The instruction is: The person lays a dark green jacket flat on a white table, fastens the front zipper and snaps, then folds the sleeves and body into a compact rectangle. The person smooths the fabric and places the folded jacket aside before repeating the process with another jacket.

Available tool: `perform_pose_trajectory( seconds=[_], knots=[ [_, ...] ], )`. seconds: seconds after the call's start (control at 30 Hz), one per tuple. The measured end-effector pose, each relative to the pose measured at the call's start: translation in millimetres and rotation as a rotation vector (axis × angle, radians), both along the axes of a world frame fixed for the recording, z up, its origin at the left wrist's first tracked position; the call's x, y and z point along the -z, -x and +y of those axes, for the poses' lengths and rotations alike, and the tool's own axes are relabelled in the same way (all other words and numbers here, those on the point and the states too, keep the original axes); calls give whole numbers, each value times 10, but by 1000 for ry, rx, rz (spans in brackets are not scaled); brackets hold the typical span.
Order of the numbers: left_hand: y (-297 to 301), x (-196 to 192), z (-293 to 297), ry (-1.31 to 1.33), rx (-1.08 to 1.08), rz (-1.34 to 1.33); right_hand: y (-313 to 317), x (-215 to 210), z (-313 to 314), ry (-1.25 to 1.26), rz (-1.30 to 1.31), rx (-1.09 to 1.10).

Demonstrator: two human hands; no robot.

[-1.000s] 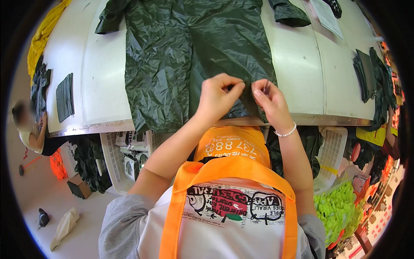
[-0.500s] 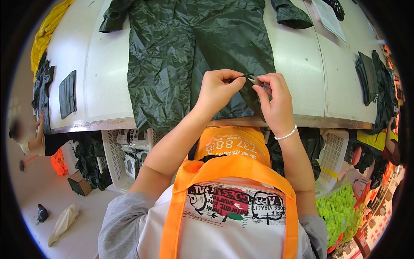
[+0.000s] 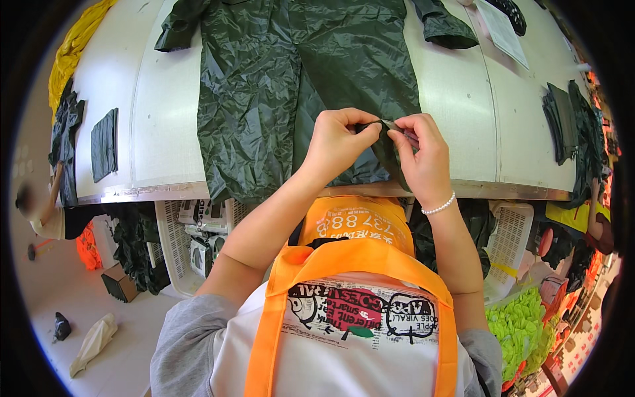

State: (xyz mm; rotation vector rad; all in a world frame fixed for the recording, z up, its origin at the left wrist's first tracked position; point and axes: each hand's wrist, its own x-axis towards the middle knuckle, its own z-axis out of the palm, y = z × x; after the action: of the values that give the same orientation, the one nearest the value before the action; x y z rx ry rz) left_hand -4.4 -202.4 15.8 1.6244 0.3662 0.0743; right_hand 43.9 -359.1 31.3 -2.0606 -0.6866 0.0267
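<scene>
Work at the near right part of the dark green garment point(image 3: 254, 99), spread creased over the pale table point(image 3: 456, 132), with the near left corner point(image 3: 241, 188) hanging over the table edge point(image 3: 493, 190). Steady the cloth with the left hand point(image 3: 334, 140), pinching a small dark fold point(image 3: 383, 130) between thumb and forefinger, firmly but lightly, to hold the fabric without stretching it. Bring the right hand point(image 3: 424, 157) to bear from just beside, gripping a thin greyish sliver point(image 3: 391, 124) between thumb and forefinger, too small to tell as cloth edge or small tool. Move mainly the right fingertips, in short motions, with both wrists low for steadiness. Raise only enough slack to see the pinched spot clearly, avoiding any hard tug on such thin, slippery-looking material, probably quick to pucker or tear. Mind the overhanging corner too, to avoid dragging the rest toward the edge
</scene>
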Motion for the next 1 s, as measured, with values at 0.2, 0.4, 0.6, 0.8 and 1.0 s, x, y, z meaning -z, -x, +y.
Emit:
perform_pose_trajectory(
  seconds=[0.2, 0.4, 0.6, 0.8, 1.0],
  knots=[
    [45, -14, -23, -174, 4, -101, -65, -48, -86, -150, 273, 0],
    [91, 1, -86, -429, 59, -317, -168, -163, -68, 15, 400, -124],
    [159, 14, -89, -450, 102, -314, -190, -161, -139, -236, 635, 14],
    [201, 79, 73, -128, -48, -191, -84, -84, -969, 207, 796, -299],
    [-353, -407, -88, -194, -29, -457, 33, -180, -924, 104, 275, 8]
  ],
)
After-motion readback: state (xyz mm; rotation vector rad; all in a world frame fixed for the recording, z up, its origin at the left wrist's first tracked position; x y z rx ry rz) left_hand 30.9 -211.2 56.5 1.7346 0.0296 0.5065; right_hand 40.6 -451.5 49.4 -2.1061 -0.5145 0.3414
